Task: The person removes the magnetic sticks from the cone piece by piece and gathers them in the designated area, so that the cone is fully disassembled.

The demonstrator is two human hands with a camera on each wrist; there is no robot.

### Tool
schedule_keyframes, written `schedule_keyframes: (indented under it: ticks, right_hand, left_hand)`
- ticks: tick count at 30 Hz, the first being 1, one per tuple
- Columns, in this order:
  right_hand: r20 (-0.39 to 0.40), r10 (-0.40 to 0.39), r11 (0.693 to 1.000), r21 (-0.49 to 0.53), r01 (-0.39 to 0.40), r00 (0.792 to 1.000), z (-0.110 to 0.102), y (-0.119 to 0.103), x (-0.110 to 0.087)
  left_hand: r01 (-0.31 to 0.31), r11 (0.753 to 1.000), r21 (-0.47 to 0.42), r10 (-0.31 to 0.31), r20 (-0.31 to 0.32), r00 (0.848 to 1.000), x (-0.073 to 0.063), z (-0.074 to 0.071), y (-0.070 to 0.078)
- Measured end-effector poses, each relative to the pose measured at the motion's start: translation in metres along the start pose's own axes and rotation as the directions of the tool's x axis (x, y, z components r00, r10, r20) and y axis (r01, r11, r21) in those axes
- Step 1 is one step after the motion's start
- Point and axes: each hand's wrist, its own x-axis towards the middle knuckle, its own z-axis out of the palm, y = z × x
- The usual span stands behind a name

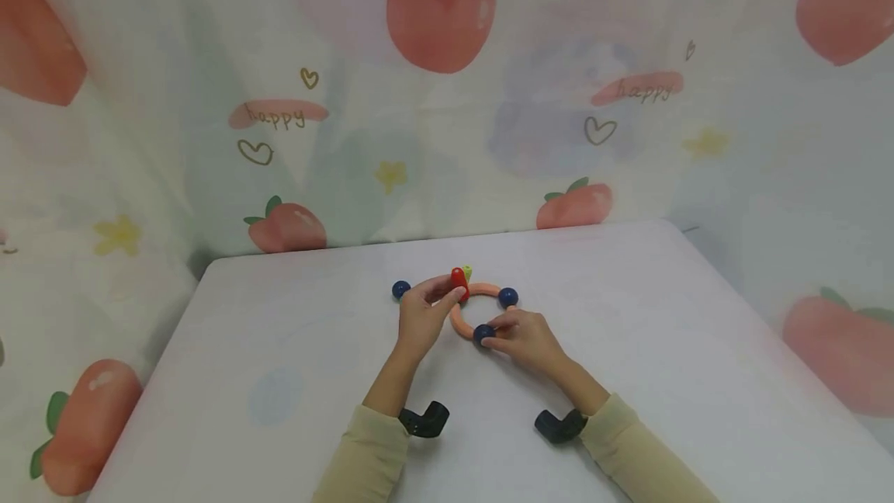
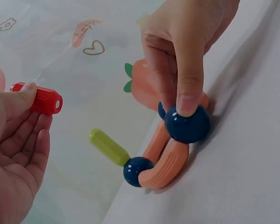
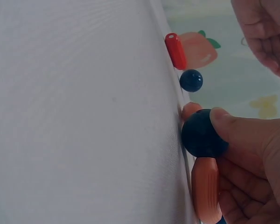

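Observation:
My left hand (image 1: 424,317) pinches a red magnetic rod (image 2: 43,99) between thumb and fingers, raised clear of the ring. With thumb and fingers my right hand (image 1: 527,338) grips a dark blue ball (image 2: 187,123) at the near side of a ring. Curved orange rods (image 1: 483,289) and blue balls make up this ring, which lies on the table. From the ring's ball (image 2: 138,171) a yellow-green rod (image 2: 108,147) sticks upward. In the head view, the left hand covers part of the ring's left side.
A separate blue ball (image 1: 401,289) sits on the white table (image 1: 293,317), left of the left hand. Beside that ball another red rod (image 3: 175,51) lies in the right wrist view. Behind the table hangs a fruit-printed cloth (image 1: 447,154).

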Motion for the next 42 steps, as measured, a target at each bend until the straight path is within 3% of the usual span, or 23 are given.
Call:
schedule_keyframes:
  ticks: [7,13,19,22,25,29,33,42]
  right_hand:
    - [0.006,0.026,1.0,-0.004,-0.026,1.0,-0.004,0.002,-0.001]
    - [0.008,-0.009,1.0,0.01,0.009,1.0,-0.004,0.002,0.0]
    - [0.008,0.009,1.0,0.015,-0.009,1.0,-0.003,0.002,-0.001]
    - [0.013,0.017,1.0,0.022,-0.017,1.0,-0.003,0.001,0.0]
    - [0.018,0.019,0.999,0.029,-0.019,1.0,-0.002,0.001,0.0]
    - [0.014,0.014,0.999,0.029,-0.015,1.0,-0.001,0.003,0.001]
    - [0.008,0.004,0.999,0.034,-0.004,1.0,0.0,0.003,0.001]
    - [0.011,0.021,0.999,0.041,-0.022,1.0,0.0,0.001,0.0]
  left_hand:
    - [0.047,0.998,0.039,-0.048,0.009,0.999,0.011,-0.016,-0.038]
    - [0.183,0.979,0.091,-0.181,-0.028,0.983,0.011,-0.038,-0.047]
    - [0.241,0.958,0.153,-0.234,-0.058,0.97,0.009,-0.057,-0.053]
    - [0.312,0.928,0.206,-0.306,-0.061,0.95,0.011,-0.068,-0.058]
    - [0.391,0.875,0.287,-0.389,-0.064,0.919,0.011,-0.077,-0.063]
    - [0.441,0.821,0.362,-0.448,-0.069,0.891,0.011,-0.083,-0.069]
    - [0.476,0.786,0.395,-0.482,-0.091,0.872,0.01,-0.086,-0.073]
    - [0.5,0.726,0.472,-0.514,-0.11,0.85,0.008,-0.086,-0.083]
